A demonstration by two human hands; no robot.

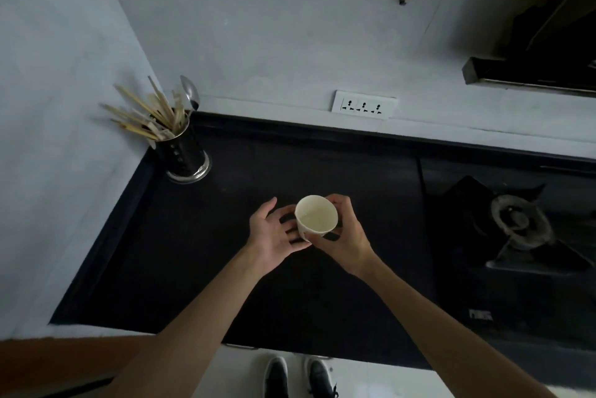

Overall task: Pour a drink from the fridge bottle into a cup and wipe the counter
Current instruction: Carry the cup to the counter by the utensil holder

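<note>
White paper cup (316, 215) over black counter (193, 252).
R hand (345, 233) wraps cup; L hand (274, 236) spread, touching its base.

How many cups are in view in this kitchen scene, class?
1. The white cup is over the dark counter, gripped by the right hand, with the left hand at its base. Others may lie outside the frame.

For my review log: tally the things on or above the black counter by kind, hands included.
cup: 1
utensil holder: 1
gas burner: 1
hands: 2 (left hand, right hand)
Total: 5
</note>
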